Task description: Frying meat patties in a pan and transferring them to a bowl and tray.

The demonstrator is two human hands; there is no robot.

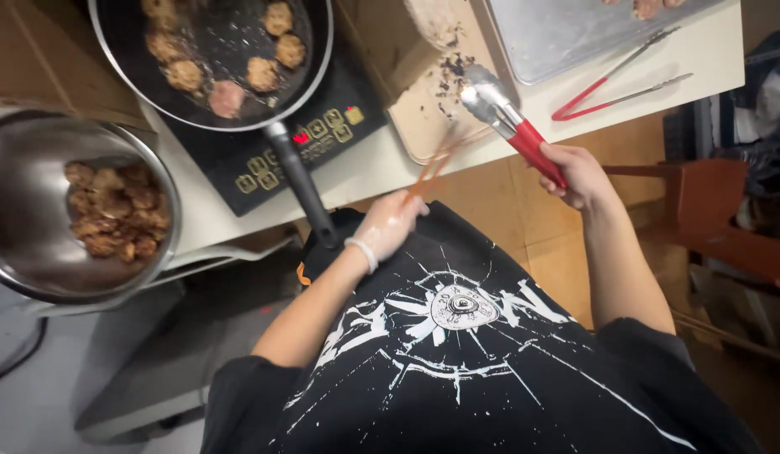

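My left hand, in a thin clear glove, is closed around a pair of reddish chopsticks; they're motion-blurred, tips angled up toward the worktop edge. My right hand, bare, is clamped on the red handle of a pair of tongs; its metal jaws sit together, just over the corner of a brown board scattered with dark crumbs. Both hands are off the front edge of the worktop, above my black printed shirt, well apart from each other, with the tools converging near the board. Frying pan sits on a black induction hob, dark oil in it, several browned round patties and one paler pink one; the pan's black handle points down toward me and ends just beside my left hand, not touching as far as I can tell. Left of the hob, a steel bowl holds a heap of cooked brown pieces. Top right, a metal tray lies on the worktop with a few pieces at its far edge, mostly cut off. A second pair of red-handled tongs lies open beside the tray, untouched. Wooden chair to my right, on the floor.
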